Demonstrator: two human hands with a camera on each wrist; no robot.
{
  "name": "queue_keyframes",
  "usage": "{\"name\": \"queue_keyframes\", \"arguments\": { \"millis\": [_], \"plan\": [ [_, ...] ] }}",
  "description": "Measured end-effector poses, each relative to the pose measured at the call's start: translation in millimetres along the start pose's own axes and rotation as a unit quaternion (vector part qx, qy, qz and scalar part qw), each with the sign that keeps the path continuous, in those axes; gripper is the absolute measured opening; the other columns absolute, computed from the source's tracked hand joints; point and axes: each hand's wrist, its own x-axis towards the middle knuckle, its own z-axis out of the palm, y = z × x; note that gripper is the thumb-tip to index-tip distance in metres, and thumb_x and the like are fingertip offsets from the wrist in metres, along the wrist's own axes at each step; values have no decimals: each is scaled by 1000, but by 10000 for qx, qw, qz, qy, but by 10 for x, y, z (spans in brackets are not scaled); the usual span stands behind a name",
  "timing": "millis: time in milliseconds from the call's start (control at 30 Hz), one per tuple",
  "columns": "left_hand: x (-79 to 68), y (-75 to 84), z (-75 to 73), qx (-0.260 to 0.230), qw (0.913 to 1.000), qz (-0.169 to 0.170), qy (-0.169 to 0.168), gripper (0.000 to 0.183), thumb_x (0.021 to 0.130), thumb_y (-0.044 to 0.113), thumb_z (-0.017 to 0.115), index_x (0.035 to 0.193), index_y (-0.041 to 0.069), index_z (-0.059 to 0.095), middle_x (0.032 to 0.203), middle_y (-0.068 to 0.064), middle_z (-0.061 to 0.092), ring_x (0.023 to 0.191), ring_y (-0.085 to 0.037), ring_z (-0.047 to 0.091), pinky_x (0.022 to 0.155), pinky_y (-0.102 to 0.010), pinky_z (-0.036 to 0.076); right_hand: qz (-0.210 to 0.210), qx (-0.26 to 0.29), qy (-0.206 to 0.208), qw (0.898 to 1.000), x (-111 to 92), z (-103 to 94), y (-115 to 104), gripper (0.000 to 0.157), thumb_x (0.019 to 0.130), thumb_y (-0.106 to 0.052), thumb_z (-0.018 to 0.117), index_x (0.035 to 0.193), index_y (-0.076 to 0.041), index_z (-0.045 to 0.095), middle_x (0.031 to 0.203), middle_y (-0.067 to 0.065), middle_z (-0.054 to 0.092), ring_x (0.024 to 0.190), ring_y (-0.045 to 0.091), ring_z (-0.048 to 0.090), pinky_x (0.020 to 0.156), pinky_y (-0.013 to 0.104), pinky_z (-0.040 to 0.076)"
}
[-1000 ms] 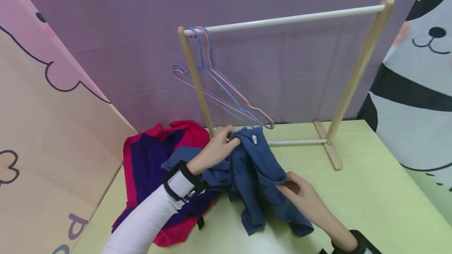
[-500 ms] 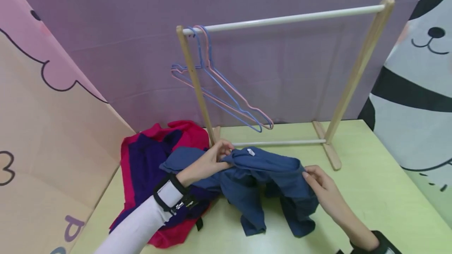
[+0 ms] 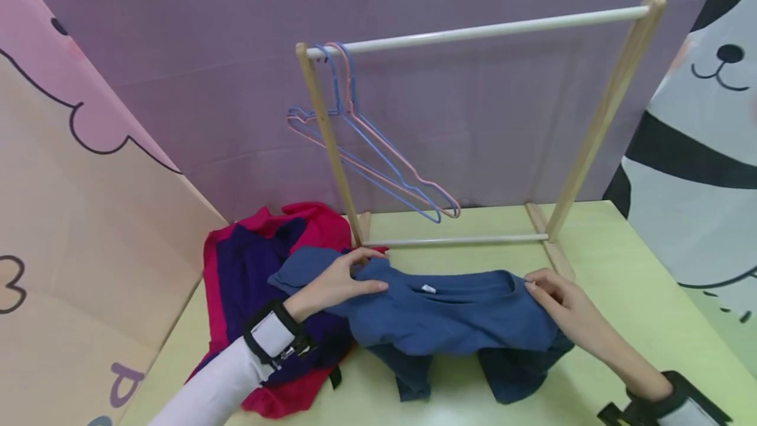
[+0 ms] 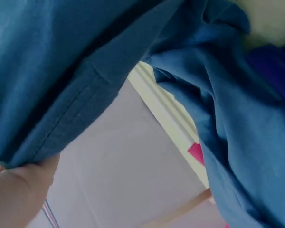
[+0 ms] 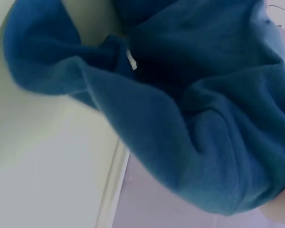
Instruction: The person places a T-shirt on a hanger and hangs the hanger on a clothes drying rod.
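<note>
A blue shirt (image 3: 455,317) is spread between my two hands, its neckline upward with a small white tag (image 3: 428,289) inside the collar. My left hand (image 3: 337,284) pinches one shoulder beside the neckline. At the opposite shoulder, my right hand (image 3: 568,304) pinches the cloth between thumb and fingers. The lower part of the shirt droops onto the table. In the left wrist view, the left thumb (image 4: 28,187) presses against a stitched seam. Folds of blue cloth (image 5: 180,137) fill most of the right wrist view, and only a bit of the right hand shows at its edge.
A wooden rack (image 3: 612,110) with a white rail (image 3: 485,33) stands behind the shirt. Several blue and pink hangers (image 3: 408,183) hang at its left end. Purple (image 3: 245,268) and red clothes (image 3: 319,222) lie heaped on the table's left side, partly under the blue shirt.
My hands have moved apart, the right hand shifting rightward to the other shoulder. The bunched, hanging shirt has been lowered and stretched wide, its neckline now opened out.
</note>
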Motion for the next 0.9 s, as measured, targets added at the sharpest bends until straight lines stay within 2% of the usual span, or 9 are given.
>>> {"name": "queue_keyframes", "arguments": {
  "millis": [133,233,300,367,433,500,633,733,900],
  "plan": [
    [-12,1,-24,283,9994,6,175,42,78,30,67,116,15,57,102,-2,59,91,-15,53,77,-27,43,-308,-364,-179,9987,43,-128,-8,11,88,3,48,96,-1,54,71,-6,59,60,-1,48,49,20,38],
    [-24,5,-51,368,9989,45,276,28,79,29,66,100,10,64,86,1,61,79,-10,55,70,-22,43,-559,-820,-185,9949,74,-226,-36,11,89,2,48,96,-4,53,60,-10,51,52,-4,43,44,18,34],
    [-37,6,-75,354,9987,108,356,21,80,29,65,88,9,64,73,3,56,69,-8,51,63,-20,40,-728,-1024,-157,9919,97,-288,-53,11,89,2,48,96,-5,52,54,-14,41,47,-4,36,40,18,31],
    [-52,16,-97,321,9984,214,408,18,82,28,63,83,10,64,69,3,52,66,-9,48,61,-20,39,-822,-1128,-158,9901,124,-331,-64,11,89,1,48,96,-7,52,54,-16,35,45,-3,32,39,18,29],
    [-62,24,-110,287,9980,305,484,17,83,27,61,86,11,65,73,3,56,69,-8,50,64,-20,41,-910,-1163,-178,9889,154,-342,-61,11,89,1,48,95,-7,53,54,-16,35,46,-3,33,41,18,29],
    [-69,34,-111,260,9974,389,556,19,85,25,59,94,11,66,86,1,62,78,-9,54,71,-22,43,-968,-1167,-202,9882,185,-319,-44,11,88,2,49,94,-7,54,55,-15,38,48,-2,34,42,19,30],
    [-74,49,-94,297,9963,455,670,24,86,23,58,102,7,65,99,-5,63,90,-13,55,79,-26,43,-763,-1211,-401,9889,243,-225,18,9,88,-1,51,91,-6,57,64,-9,50,54,-2,40,47,20,35],
    [-68,65,-76,377,9956,493,706,25,86,22,58,103,6,65,101,-7,63,93,-15,55,81,-28,43,-565,-1246,-675,9883,304,-153,79,8,88,-4,51,89,-6,59,75,-3,58,62,-2,46,52,21,41],
    [-28,89,-31,599,9940,537,740,25,86,23,58,103,7,65,99,-5,64,92,-15,57,80,-27,44,-632,-1261,-1034,9846,451,-82,192,7,85,-3,56,87,-5,62,80,0,62,66,-1,50,58,22,44]
  ]
}}
